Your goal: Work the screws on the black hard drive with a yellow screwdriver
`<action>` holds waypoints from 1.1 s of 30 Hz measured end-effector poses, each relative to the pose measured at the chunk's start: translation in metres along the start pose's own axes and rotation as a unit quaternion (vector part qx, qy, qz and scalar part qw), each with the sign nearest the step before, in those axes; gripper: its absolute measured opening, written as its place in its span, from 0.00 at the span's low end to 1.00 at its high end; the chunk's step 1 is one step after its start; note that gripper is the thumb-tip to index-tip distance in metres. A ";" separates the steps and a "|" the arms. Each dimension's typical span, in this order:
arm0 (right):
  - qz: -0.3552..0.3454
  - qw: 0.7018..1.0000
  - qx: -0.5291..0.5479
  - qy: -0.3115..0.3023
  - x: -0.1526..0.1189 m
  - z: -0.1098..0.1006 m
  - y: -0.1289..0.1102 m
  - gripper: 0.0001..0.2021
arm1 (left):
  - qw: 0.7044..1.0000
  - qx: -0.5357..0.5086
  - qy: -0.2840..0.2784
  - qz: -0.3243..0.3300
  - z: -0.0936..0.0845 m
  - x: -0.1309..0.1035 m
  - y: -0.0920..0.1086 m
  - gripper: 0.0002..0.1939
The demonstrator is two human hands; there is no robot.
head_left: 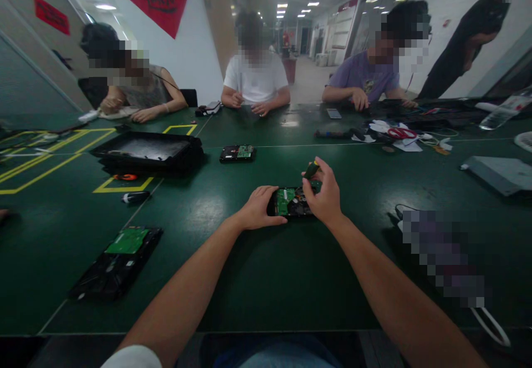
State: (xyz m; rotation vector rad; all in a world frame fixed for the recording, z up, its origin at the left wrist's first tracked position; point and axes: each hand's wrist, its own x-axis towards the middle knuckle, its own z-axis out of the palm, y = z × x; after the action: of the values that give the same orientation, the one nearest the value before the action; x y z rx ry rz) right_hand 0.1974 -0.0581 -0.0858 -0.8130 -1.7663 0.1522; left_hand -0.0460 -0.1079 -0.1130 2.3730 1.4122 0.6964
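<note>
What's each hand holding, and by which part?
The right hand holds a screwdriver by its handle; the left hand, a hard drive by its left end.

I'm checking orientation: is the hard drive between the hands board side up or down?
Up: the hard drive shows its green circuit board on top, with the left hand at one end.

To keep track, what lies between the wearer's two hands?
In the head view, a black device with a green circuit board lies between the left hand and right hand, which holds a dark-handled tool.
</note>
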 end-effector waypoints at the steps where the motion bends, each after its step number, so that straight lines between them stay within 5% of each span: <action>1: 0.000 1.000 -0.002 -0.001 0.000 0.000 0.000 0.33 | 1.000 0.000 0.000 0.001 0.000 0.000 0.000 0.55; 33: -0.005 1.000 -0.007 -0.012 0.001 -0.002 -0.004 0.31 | 1.000 0.011 0.000 0.006 -0.001 0.000 0.001 0.55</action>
State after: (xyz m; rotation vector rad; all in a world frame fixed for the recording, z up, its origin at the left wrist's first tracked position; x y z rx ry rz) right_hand 0.1975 -0.0613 -0.0818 -0.8144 -1.7966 0.1442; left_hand -0.0462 -0.1085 -0.1121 2.4016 1.4135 0.6875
